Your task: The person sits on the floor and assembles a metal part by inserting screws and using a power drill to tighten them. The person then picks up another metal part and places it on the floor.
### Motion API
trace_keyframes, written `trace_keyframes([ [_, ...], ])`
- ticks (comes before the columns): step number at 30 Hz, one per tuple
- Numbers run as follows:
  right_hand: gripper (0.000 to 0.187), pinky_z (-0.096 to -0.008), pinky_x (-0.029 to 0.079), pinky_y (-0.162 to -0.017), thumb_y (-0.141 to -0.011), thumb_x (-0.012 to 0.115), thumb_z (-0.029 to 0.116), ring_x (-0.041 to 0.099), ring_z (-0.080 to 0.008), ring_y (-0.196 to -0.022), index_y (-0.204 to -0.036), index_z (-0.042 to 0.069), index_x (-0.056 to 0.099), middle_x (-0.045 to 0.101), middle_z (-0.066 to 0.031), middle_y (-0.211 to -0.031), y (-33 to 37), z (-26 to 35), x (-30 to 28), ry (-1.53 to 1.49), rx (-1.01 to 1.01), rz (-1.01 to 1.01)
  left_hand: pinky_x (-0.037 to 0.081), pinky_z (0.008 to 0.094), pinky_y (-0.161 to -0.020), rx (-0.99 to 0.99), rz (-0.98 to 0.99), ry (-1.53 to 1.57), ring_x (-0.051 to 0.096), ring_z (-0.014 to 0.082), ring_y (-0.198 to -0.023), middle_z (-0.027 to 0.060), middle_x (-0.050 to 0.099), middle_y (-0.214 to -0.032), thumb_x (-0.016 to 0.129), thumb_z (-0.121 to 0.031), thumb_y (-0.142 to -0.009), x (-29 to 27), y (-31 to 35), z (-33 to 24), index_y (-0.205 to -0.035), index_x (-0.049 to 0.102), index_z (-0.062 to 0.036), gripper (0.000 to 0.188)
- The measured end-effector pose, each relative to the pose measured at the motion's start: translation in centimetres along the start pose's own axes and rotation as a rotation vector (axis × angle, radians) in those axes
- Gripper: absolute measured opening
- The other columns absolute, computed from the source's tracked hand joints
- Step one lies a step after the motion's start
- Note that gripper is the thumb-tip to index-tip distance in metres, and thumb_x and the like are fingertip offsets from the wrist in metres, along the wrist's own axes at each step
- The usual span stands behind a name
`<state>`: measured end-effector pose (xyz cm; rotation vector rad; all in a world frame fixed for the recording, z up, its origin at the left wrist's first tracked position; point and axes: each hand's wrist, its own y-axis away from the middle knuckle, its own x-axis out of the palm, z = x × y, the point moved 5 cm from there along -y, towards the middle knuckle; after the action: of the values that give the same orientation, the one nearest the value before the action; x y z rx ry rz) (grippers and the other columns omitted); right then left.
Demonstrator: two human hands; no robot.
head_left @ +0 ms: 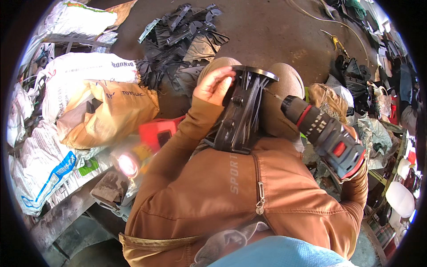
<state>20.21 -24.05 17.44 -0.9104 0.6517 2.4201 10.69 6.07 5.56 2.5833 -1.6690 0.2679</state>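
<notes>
Right hand [351,131] mostly hidden behind drill [327,135], thin bit [272,94] — faint

Right hand [351,131] mostly hidden from me behind the drill [324,134], red object [149,133] well left of the drill, too blurred for me to identify

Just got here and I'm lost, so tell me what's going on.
The person's left hand is at the far end of a ribbed black part between the knees. The right hand grips a dark power drill, its bit pointing toward that part; contact is unclear. More black parts lie piled on the floor ahead.
</notes>
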Motion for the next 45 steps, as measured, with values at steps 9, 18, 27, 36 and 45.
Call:
trace_keyframes([
  [9, 0.033, -0.0322, 0.05, -0.065, -0.061, 0.072, 0.017, 0.062, -0.0222, -0.072, -0.089, 0.003, 0.062, 0.062, -0.0083, -0.079, -5.8, -1.6, -0.2, 0.175, -0.472, 0.11, 0.045, 0.0227, -0.078, -0.192, -0.026, -0.08, 0.057, 0.0105, -0.089, 0.0045, 0.061, -0.095, 0.062, -0.007, -0.087, 0.5, -1.2, 0.4, -0.102, 0.066, 0.0009, 0.018],
  [18, 0.04, -0.0292, 0.047, -0.061, -0.063, 0.066, 0.015, 0.058, -0.0175, -0.066, -0.1, 0.002, 0.059, 0.059, -0.0058, -0.074, -7.2, -5.4, 0.3, 0.007, -0.252, 0.251, 0.042, 0.021, -0.077, -0.396, -0.037, 0.153, 0.055, 0.0088, -0.087, 0.0014, 0.059, -0.093, 0.062, -0.009, -0.087, 0.3, -1.3, 1.3, -0.1, 0.067, 0.0019, 0.018],
  [27, 0.045, -0.0255, 0.043, -0.055, -0.064, 0.063, 0.015, 0.053, -0.0127, -0.058, -0.107, 0.002, 0.058, 0.057, -0.0029, -0.069, -7.4, -6.8, 1.9, -0.295, 0.285, 0.331, 0.042, 0.0206, -0.079, -0.393, -0.069, 0.236, 0.055, 0.0085, -0.089, 0.0004, 0.057, -0.093, 0.062, -0.009, -0.087, 0.3, -0.9, 1.7, -0.099, 0.066, 0.0034, 0.017],
  [36, 0.043, -0.0244, 0.04, -0.049, -0.061, 0.062, 0.013, 0.05, -0.0119, -0.055, -0.102, 0.003, 0.058, 0.055, -0.003, -0.066, -7.1, -4.7, 2.2, -0.384, 0.334, 0.379, 0.042, 0.0201, -0.078, -0.372, -0.063, 0.21, 0.054, 0.0078, -0.088, -0.0003, 0.057, -0.093, 0.061, -0.008, -0.088, 0.3, -0.7, 1.5, -0.099, 0.066, 0.0034, 0.017],
  [45, 0.046, -0.0249, 0.042, -0.053, -0.061, 0.059, 0.008, 0.051, -0.0131, -0.059, -0.107, 0.002, 0.055, 0.055, -0.0042, -0.07, -6.8, -5.2, 2.9, -0.484, 0.287, 0.39, 0.041, 0.0199, -0.075, -0.348, -0.056, 0.172, 0.053, 0.0075, -0.086, -0.0008, 0.056, -0.09, 0.061, -0.01, -0.088, 0.3, -0.7, 1.5, -0.099, 0.066, 0.0028, 0.018],
])
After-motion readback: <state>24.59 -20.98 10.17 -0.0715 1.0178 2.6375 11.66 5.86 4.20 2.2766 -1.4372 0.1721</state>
